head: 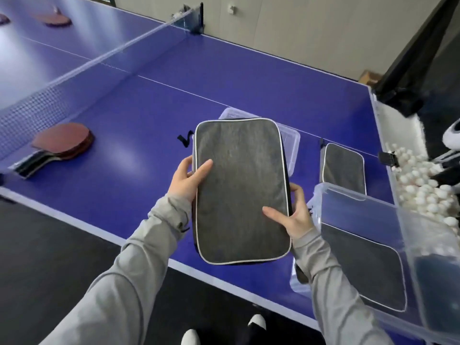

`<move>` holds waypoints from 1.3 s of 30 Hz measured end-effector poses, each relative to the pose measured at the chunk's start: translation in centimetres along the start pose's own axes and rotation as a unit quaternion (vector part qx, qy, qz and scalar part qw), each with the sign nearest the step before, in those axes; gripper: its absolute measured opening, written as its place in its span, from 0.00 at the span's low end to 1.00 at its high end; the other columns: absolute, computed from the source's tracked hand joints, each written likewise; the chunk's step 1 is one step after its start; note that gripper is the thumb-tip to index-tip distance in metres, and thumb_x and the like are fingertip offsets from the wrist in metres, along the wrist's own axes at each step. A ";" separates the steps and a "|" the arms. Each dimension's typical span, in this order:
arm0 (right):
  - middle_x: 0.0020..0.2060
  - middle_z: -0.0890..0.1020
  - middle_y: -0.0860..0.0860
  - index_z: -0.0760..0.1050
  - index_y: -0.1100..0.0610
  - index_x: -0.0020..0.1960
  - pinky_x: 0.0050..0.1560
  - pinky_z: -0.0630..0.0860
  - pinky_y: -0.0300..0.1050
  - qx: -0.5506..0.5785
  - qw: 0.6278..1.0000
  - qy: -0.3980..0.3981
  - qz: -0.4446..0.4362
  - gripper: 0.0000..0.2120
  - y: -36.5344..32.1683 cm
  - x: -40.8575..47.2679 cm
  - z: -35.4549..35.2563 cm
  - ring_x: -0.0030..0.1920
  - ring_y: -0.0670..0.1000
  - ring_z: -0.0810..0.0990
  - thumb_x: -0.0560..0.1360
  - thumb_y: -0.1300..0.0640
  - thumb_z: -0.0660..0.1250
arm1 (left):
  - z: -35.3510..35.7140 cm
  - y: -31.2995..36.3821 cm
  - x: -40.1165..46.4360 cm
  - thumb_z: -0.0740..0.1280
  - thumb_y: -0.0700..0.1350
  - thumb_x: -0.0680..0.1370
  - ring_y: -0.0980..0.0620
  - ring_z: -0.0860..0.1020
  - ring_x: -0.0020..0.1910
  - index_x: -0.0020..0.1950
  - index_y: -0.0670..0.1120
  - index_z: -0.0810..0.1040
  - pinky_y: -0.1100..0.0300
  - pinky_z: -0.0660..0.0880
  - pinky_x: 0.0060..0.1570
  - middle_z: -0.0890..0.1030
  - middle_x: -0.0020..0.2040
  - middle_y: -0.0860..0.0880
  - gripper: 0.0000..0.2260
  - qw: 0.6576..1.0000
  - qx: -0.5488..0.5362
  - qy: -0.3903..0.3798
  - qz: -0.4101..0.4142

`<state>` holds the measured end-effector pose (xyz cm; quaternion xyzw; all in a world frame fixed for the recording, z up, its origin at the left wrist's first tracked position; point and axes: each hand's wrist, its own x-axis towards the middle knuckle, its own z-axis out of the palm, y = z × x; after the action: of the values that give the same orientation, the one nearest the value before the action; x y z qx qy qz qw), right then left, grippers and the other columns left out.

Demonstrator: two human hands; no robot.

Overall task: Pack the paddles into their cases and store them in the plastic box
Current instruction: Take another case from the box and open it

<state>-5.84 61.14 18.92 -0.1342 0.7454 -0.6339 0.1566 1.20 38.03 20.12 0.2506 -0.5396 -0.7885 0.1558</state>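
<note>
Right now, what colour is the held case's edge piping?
White piping on the grey case; head view.

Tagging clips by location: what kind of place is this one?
Most likely a table tennis practice room. A blue table tennis table with a net fills the view, red paddles lie on it, and a heap of white balls sits at its right end.

Head-worn wide view, looking forward and down, close over table (249, 78)
</note>
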 end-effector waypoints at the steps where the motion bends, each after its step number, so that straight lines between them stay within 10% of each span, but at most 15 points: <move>1: 0.48 0.80 0.50 0.66 0.45 0.53 0.43 0.77 0.35 -0.018 1.000 -0.007 0.014 0.30 0.5 -0.1 0.9 0.40 0.39 0.81 0.61 0.63 0.79 | -0.9 0.0 -0.1 0.70 0.47 0.74 0.54 0.83 0.33 0.60 0.46 0.73 0.62 0.78 0.31 0.85 0.36 0.52 0.16 1.000 0.006 0.010 0.000; 10: 0.57 0.73 0.53 0.61 0.56 0.69 0.52 0.74 0.48 -0.162 0.987 -0.012 0.008 0.34 1.0 3.7 6.9 0.52 0.51 0.76 0.69 0.60 0.74 | -5.8 0.1 2.4 0.70 0.45 0.75 0.44 0.80 0.39 0.62 0.50 0.69 0.48 0.79 0.44 0.82 0.46 0.39 0.17 0.994 0.062 0.089 0.026; 14: 0.55 0.74 0.51 0.68 0.57 0.65 0.57 0.70 0.44 -0.183 0.980 0.046 -0.060 0.28 0.8 5.7 9.3 0.53 0.51 0.75 0.69 0.59 0.74 | -7.6 0.0 6.3 0.69 0.45 0.75 0.58 0.79 0.29 0.58 0.49 0.68 0.62 0.77 0.33 0.81 0.37 0.51 0.15 0.973 -0.003 0.230 0.021; 19: 0.50 0.75 0.48 0.74 0.59 0.59 0.55 0.71 0.46 -0.213 0.965 0.080 -0.132 0.20 1.2 7.4 11.8 0.51 0.53 0.77 0.69 0.61 0.73 | -9.8 0.4 10.7 0.70 0.45 0.75 0.49 0.76 0.40 0.60 0.44 0.66 0.54 0.73 0.50 0.76 0.42 0.50 0.18 0.922 -0.019 0.386 0.016; 27: 0.45 0.77 0.50 0.77 0.56 0.55 0.51 0.72 0.39 -0.199 0.963 0.040 -0.175 0.12 -5.1 13.6 16.6 0.44 0.51 0.77 0.72 0.58 0.69 | -11.8 1.4 11.2 0.69 0.50 0.72 0.51 0.79 0.41 0.56 0.62 0.65 0.55 0.75 0.47 0.81 0.43 0.55 0.18 0.961 0.195 0.178 0.085; 31: 0.40 0.74 0.49 0.80 0.57 0.52 0.47 0.69 0.31 -0.215 0.951 0.029 -0.222 0.11 -9.5 16.4 20.5 0.39 0.47 0.74 0.71 0.55 0.67 | -13.9 2.8 11.6 0.70 0.49 0.74 0.58 0.75 0.43 0.60 0.63 0.65 0.64 0.68 0.46 0.76 0.45 0.68 0.20 0.913 0.377 0.085 0.127; 39: 0.33 0.72 0.51 0.82 0.58 0.42 0.38 0.63 0.30 -0.307 0.930 0.026 -0.199 0.05 -12.0 17.4 27.1 0.31 0.41 0.67 0.70 0.55 0.72 | -19.0 6.9 14.4 0.67 0.48 0.76 0.55 0.77 0.50 0.64 0.56 0.68 0.61 0.71 0.48 0.78 0.54 0.59 0.18 0.836 0.484 -0.089 0.243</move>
<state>-10.83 27.84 25.67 -0.3050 0.8654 -0.3955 -0.0408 -0.16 13.36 17.74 0.0833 -0.9076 -0.3821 0.1528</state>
